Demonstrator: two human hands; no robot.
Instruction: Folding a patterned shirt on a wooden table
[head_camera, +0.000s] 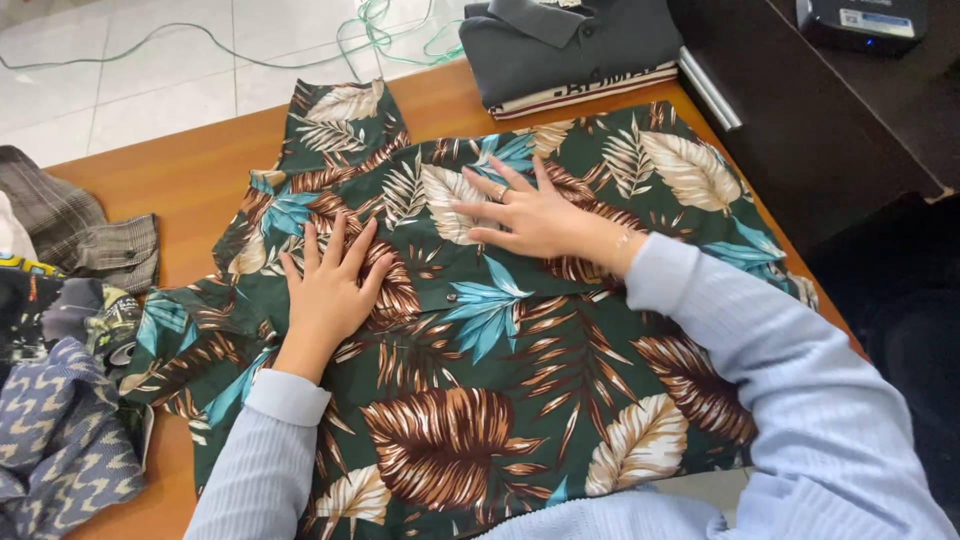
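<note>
Shirt hem cut off below frame

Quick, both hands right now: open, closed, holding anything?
Left hand: open, flat on the leaf-print shirt, gripping nothing.
Right hand: open, fingers spread, pressing the same shirt.

Your left hand lies flat, palm down, fingers spread and pointing to the far side, with its forearm coming up from the near left in a pale blue sleeve. Your right hand is also flat and open, fingers fanned toward the far left, a ring on one finger. Your right arm reaches in from the near right, sleeve to the wrist.
</note>
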